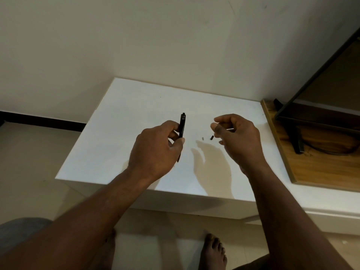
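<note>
My left hand grips a black pen above the low white table, the pen's clicker end pointing away from me and its tip showing below my thumb. My right hand hovers to the right, with thumb and forefinger pinching a thin pale rod, apparently the pen's refill. Between the hands, two tiny parts lie on the table: a small grey piece and a small black piece.
A wooden board with a dark metal stand and a cable sits to the right of the table. The wall rises directly behind. My bare foot rests on the tiled floor below the table's front edge.
</note>
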The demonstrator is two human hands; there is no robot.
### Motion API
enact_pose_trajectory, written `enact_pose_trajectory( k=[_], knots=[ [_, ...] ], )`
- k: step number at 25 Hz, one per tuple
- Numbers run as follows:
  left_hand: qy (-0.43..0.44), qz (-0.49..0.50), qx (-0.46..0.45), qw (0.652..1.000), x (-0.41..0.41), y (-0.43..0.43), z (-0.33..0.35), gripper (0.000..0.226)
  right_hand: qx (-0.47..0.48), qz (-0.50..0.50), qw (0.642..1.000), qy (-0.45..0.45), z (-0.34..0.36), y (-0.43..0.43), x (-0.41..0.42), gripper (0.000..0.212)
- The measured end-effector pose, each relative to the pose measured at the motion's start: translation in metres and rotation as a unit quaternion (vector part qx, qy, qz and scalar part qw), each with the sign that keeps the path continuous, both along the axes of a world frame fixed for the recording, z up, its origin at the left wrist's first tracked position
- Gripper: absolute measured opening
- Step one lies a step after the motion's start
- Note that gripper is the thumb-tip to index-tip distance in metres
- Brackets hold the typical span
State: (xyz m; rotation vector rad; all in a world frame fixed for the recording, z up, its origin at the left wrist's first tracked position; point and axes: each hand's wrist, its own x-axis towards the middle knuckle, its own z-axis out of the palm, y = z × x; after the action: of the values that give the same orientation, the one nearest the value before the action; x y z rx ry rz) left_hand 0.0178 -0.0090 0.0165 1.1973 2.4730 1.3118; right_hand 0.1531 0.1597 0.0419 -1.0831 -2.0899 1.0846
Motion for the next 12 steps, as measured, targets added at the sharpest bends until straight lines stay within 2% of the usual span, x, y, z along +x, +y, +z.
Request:
enact_pose_trajectory(
  k=[3, 6, 12],
  knots=[
    [0.01, -0.018, -0.016, 1.0, 0.002, 0.0, 0.0, 0.019, 0.028, -0.017, 0.996, -0.077, -0.011, 0.01, 0.004, 0.012],
    [0.013, -0.03, -0.025, 0.999, 0.005, 0.0, 0.001, 0.023, 0.067, 0.013, 0.988, -0.136, -0.026, 0.006, -0.003, 0.012],
    [0.01, -0.032, -0.031, 0.999, 0.005, 0.0, 0.004, 0.025, 0.158, 0.054, 0.957, -0.236, -0.052, -0.011, -0.017, 0.038]
  ],
)
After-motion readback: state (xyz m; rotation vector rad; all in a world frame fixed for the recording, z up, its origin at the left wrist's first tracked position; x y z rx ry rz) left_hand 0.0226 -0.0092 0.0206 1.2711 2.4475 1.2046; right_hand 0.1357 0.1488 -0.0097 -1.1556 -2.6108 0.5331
